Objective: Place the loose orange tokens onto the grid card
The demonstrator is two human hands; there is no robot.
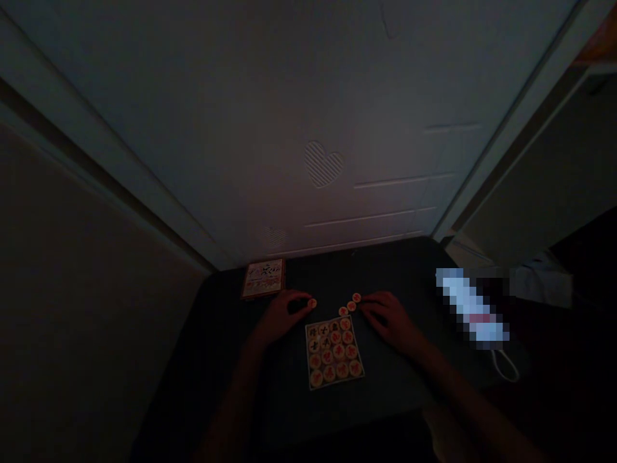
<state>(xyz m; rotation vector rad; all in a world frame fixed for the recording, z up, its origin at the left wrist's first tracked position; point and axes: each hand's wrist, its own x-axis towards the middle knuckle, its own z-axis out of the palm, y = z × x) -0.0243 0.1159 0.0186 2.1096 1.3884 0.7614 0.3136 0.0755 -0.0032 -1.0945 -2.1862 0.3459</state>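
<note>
Round game pieces (339, 351), sixteen squared up on the table (385, 379)!

Here's the left hand (279, 315), thumb and fingers pinching one piece (312, 303) just beyond the square frame (337, 382). Across from it, the right hand (398, 321) has fingertips at the end of three loose pieces (351, 306); whether it grips, I cannot tell. Inside the frame, four rows of four: five dark characters, eleven red, too small to read. Back left, a box (264, 278) carries dark and red markings, illegible in this gloom!
</note>
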